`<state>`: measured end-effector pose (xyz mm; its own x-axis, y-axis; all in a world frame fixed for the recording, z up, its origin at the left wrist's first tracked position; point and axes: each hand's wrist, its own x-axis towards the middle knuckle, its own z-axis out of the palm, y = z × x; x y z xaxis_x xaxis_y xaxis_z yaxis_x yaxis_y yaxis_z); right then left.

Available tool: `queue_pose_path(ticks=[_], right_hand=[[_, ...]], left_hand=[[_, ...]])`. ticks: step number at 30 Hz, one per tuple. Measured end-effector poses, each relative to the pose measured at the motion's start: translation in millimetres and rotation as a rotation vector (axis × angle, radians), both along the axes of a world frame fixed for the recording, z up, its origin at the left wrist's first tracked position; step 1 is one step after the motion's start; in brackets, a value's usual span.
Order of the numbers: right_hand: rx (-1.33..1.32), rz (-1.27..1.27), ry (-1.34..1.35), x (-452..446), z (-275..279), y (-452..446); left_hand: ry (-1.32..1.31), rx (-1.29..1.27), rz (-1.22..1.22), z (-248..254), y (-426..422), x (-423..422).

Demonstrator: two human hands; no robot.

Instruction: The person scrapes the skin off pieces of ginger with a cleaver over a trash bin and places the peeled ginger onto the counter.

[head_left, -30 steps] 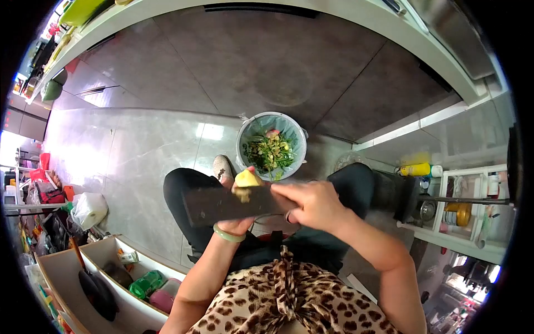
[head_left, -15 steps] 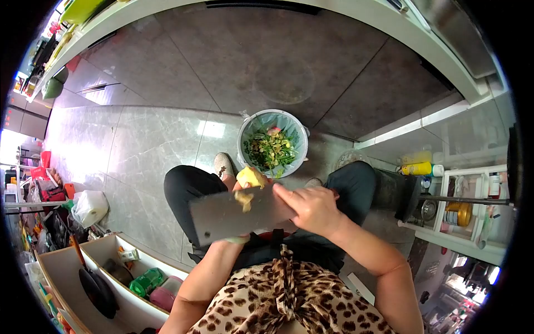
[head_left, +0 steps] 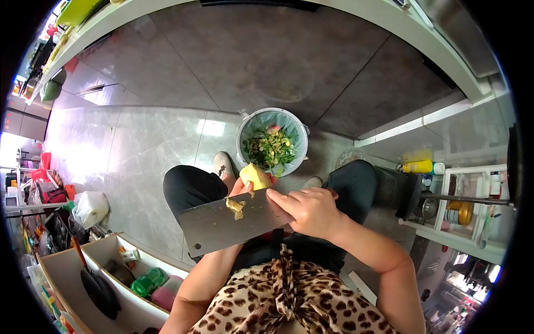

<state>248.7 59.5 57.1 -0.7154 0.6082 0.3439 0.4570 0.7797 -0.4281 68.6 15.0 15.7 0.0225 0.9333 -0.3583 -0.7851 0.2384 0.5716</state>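
Observation:
My right hand is closed round the handle end of a wide cleaver, with its index finger laid along the blade. The blade lies tilted across my lap, and a strip of peel clings to its face. Beyond the blade's upper edge, my left hand grips a partly peeled yellow potato. The cleaver hides most of that hand; only some fingertips show. Just past the potato stands a lined bin with green leaves and peelings inside.
An open drawer at lower left contains a black pan and a green bottle. A white rack with jars and a yellow bottle stand at right. Dark cabinet fronts rise ahead.
The cleaver has shifted slightly left and down, its face turned more toward me. The potato has turned in my left hand and moved a little right.

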Motion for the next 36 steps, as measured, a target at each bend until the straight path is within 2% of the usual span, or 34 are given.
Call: queue_pose_path(ticks=[5,6,8,10,11,12,14,17,24,26,33,35,36], right_hand=[[-0.001,-0.007,-0.034,8.6,-9.9,3.7],[-0.014,-0.013,-0.037,11.6,-13.5,7.9],[-0.060,-0.012,-0.004,16.0,-16.3,13.2],[-0.156,-0.052,-0.102,19.8,-14.7,15.3],[-0.074,-0.026,-0.041,17.3,-14.9,12.8],[-0.077,-0.023,-0.040,14.6,-12.2,8.6],[-0.046,0.037,-0.035,8.4,-4.8,2.4],[-0.021,0.021,-0.009,3.8,-5.5,2.2],[0.023,0.033,-0.029,11.0,-12.1,1.4],[0.023,0.025,-0.016,11.0,-10.2,0.2],[-0.015,0.000,-0.021,13.0,-11.3,0.8],[-0.028,-0.016,-0.032,14.2,-11.6,1.3],[-0.041,-0.030,-0.044,15.2,-11.7,2.3]], left_hand=[[0.069,0.000,-0.016,-2.1,-8.4,4.5],[-0.155,0.002,0.030,-3.6,-8.6,5.0],[-0.379,0.005,0.077,-12.7,-12.4,1.8],[-0.133,-0.049,-0.070,-16.4,-13.8,-4.1],[-0.178,-0.019,0.039,-17.7,-15.4,-0.6],[-0.279,-0.009,0.033,-12.4,-7.6,-3.1],[0.041,0.090,-0.025,-21.7,-2.7,-3.4],[0.101,0.037,-0.024,-5.8,-0.8,-2.2],[0.077,0.031,-0.062,-13.2,-4.3,-2.5],[-0.014,0.063,-0.116,-8.6,-4.7,-2.7],[0.053,0.030,-0.054,-8.7,-7.7,-3.4],[-0.183,0.022,-0.084,-12.3,-9.1,-9.5],[-0.183,0.023,-0.082,-12.8,-11.5,-8.7]])
